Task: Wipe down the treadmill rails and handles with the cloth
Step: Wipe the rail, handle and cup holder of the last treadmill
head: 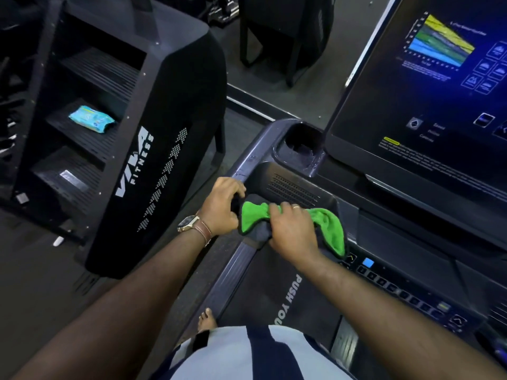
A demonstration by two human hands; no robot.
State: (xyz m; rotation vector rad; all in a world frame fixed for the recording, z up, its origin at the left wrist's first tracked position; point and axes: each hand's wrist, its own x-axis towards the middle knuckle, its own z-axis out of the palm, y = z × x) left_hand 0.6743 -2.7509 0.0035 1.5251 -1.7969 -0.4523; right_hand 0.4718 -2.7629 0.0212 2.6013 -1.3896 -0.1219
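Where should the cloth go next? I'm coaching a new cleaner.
Probably slide it up the left rail toward the cup holder. The right hand grips the bunched cloth at the rail's lower bend, the left hand holds its edge, and the smudged stretch above lies uncovered.

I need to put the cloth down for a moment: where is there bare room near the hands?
The cup holder left of the screen looks bare. It is crowded where the left hand and right hand grip the cloth.
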